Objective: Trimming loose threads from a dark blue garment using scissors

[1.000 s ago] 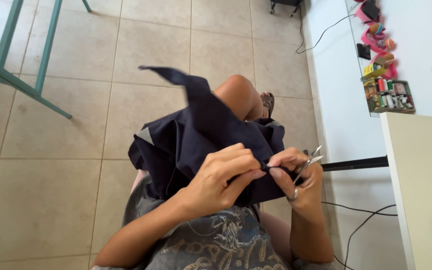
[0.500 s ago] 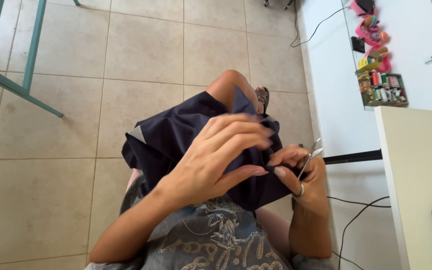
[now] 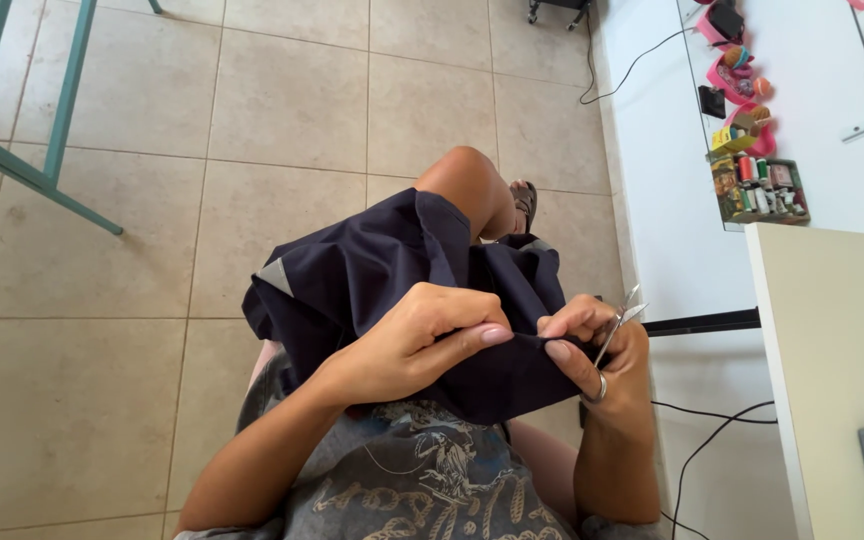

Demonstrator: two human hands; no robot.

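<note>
**Seam pinched taut, snips in hand**

Left hand (image 3: pixel 422 335) fingers (image 3: pixel 492 336) clamped together on an edge of the dark navy garment (image 3: pixel 392 275), which lies on the lap. Right hand (image 3: pixel 592 350) pinches the same edge just beside, fingers closed, thread snips (image 3: pixel 620 322) looped on one finger, blades pointing away. Judgement: locating a stitch; next, keep the edge taut and bring the blades to it. Thread-spool box (image 3: pixel 762 188) on the white counter (image 3: pixel 672 200), far right.

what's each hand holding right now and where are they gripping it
Left hand pinches a fold of the dark navy fabric by its edge. Right hand pinches the same edge and holds small scissors by the handle.
</note>
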